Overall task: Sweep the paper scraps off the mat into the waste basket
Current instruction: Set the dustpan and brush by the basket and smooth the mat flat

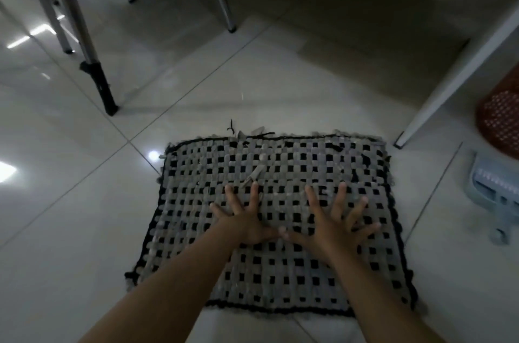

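Two bare forearms are seen reaching forward from the lower edge of the view, and both hands are laid flat, palm down, on the mat (280, 267). The left hand (247, 219) is pressed on the mat a little left of its middle; the right hand (334, 224) is set just beside it, the two thumbs nearly touching. Each grip is spread wide open with the fingers splayed — nothing is held in either one.

The mat is woven in grey and black checks with a dark border, and it is spread on a glossy white tiled floor (70, 216). Just beyond the left fingertips, a small pale paper scrap (254, 174) is seen lying on the weave. More scraps (258, 130) are gathered at the far edge of the mat, partly on the tiles, beside some loose dark threads; the blur keeps their number from being counted.

To the right of the mat, a pale blue plastic item (494, 191) is lying on the floor — what it is cannot be told. Beyond it, at the right border of the view, part of a reddish-brown mesh waste basket (500, 118) is visible, well apart from the hands. A white furniture panel (449, 84) stands between mat and basket. Farther off, at the upper left, metal chair legs (78, 28) are planted on the tiles.
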{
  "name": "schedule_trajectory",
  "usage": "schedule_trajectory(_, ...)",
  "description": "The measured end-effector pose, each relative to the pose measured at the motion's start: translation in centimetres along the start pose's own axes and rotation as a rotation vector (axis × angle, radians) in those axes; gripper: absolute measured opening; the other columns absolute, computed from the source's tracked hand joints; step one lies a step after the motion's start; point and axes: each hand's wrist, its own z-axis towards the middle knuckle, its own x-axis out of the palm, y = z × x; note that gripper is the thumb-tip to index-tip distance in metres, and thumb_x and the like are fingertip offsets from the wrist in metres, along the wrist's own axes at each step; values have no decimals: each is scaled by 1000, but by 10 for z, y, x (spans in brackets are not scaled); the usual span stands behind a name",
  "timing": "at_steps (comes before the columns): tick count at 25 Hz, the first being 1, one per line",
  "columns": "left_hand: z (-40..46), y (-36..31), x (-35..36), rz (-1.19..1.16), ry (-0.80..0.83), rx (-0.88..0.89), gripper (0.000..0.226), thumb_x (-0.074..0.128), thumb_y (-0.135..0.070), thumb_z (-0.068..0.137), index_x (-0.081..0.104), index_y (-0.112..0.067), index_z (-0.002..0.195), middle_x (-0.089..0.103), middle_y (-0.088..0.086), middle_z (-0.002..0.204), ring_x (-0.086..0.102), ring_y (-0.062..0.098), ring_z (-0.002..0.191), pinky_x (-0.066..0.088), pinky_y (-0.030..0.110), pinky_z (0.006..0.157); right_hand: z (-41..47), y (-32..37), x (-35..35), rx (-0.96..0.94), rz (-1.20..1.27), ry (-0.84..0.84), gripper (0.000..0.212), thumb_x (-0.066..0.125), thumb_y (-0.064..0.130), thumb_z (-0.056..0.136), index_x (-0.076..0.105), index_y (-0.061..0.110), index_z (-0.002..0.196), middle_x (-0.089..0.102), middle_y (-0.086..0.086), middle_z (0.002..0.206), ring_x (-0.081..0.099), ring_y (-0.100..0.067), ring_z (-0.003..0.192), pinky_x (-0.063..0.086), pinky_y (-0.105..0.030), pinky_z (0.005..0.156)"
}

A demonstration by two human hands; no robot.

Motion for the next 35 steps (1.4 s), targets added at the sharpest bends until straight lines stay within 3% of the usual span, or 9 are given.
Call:
schedule_trajectory(5, 42, 25, -53, 30, -45, 227, 127, 75, -58, 56, -26, -53, 132, -51, 1, 139, -38, 45, 129, -1, 71, 104, 12, 48, 6, 153, 145, -49, 107, 42, 89, 56, -27, 54, 130, -61, -2, 128, -60, -41, 101, -26, -72, 86)
schedule_trajectory(9, 56, 31, -78, -3, -162, 366, 125, 77, -56, 54, -13, -47, 140, -40, -4, 147, -35, 37, 134, -9, 69, 105, -1, 51, 5, 107, 288, -117, 93, 49, 75, 71, -11, 52, 138, -40, 3, 148, -38, -36, 133, -14, -68, 105)
schedule_trajectory(11, 50, 40, -65, -45, -295, 301, 119, 70, -63, 58, -9, -41, 143, -31, -2, 152, -30, 31, 138, -10, 66, 108, -22, 60, 24, 127, 203, -74, 100, 22, 94, 55, -30, 51, 129, -44, 2, 142, -33, -38, 136, -11, -69, 107)
schedule_trajectory(13, 39, 49, -49, -166, -295, 181, 111, 62, -70, 61, -9, -43, 142, -32, 0, 152, -31, 32, 138, -10, 68, 105, -30, 70, 35, 160, 130, -4, 105, -5, 97, 35, -40, 51, 122, -50, 1, 132, -35, -43, 133, -10, -71, 105)
schedule_trajectory(17, 50, 50, -62, -175, -261, 169, 109, 60, -72, 60, -9, -49, 140, -32, -2, 152, -33, 34, 136, -7, 71, 103, -16, 82, 22, 222, 145, 31, 93, 30, 84, 70, -26, 48, 135, -47, -3, 142, -36, -45, 132, -7, -73, 104)
schedule_trajectory(26, 85, 43, -108, -99, -302, 203, 109, 63, -72, 58, -8, -53, 138, -30, -8, 152, -32, 30, 137, -9, 70, 103, 20, 102, 6, 200, 129, -9, 95, 37, 81, 72, -27, 47, 134, -44, -6, 145, -39, -45, 130, -6, -76, 100)
schedule_trajectory(30, 87, 44, -103, -96, -340, 217, 108, 56, -78, 57, -12, -53, 137, -33, -7, 150, -34, 27, 136, -14, 68, 103, 12, 91, 6, 168, 135, -26, 95, 41, 79, 73, -22, 47, 137, -47, 1, 142, -41, -37, 131, -15, -74, 99)
schedule_trajectory(33, 78, 49, -78, -203, -467, 164, 103, 48, -79, 62, -8, -46, 141, -29, -3, 153, -31, 24, 138, -19, 61, 105, 4, 85, 19, 151, 74, -83, 95, 28, 85, 70, -27, 45, 135, -59, 6, 123, -49, -28, 121, -39, -60, 80)
schedule_trajectory(35, 70, 53, -60, -282, -480, 115, 99, 42, -80, 66, -8, -42, 143, -28, -1, 153, -30, 23, 139, -18, 58, 108, -2, 85, 26, 143, 72, -89, 93, 23, 86, 69, -33, 45, 131, -61, 7, 118, -51, -26, 118, -45, -53, 73)
